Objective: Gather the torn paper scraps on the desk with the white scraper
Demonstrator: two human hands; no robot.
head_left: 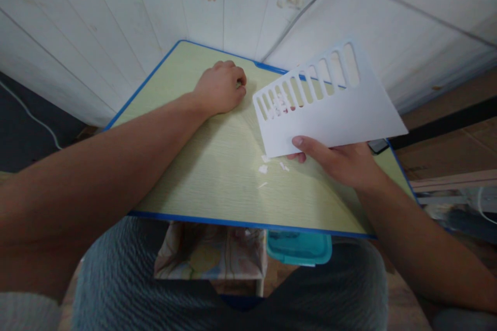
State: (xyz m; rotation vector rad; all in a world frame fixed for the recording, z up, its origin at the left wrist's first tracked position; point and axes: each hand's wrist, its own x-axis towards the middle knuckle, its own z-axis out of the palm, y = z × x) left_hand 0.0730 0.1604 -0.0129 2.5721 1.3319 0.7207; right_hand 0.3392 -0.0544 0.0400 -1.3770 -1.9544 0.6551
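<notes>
My right hand (pixel 341 163) grips the lower edge of a white sheet (pixel 334 119) with a row of rounded slots cut through it, thumb on top and fingers beneath. The slots grow longer toward the right. Through the left slots, something pale with reddish marks shows; I cannot make out what it is. My left hand (pixel 223 88) rests on the table, to the left of the sheet and apart from it. Its fingers are curled, and whatever they may hold is hidden. Small white scraps (pixel 263 169) lie on the table below the sheet's near corner.
The pale yellow-green table (pixel 217 176) has a blue rim and meets a white panelled wall (pixel 202 15). A cable (pixel 310 2) runs down the wall. A dark phone-like object (pixel 377 146) sits at the right edge. Below the front edge are a patterned box (pixel 209 261) and a teal container (pixel 298 248).
</notes>
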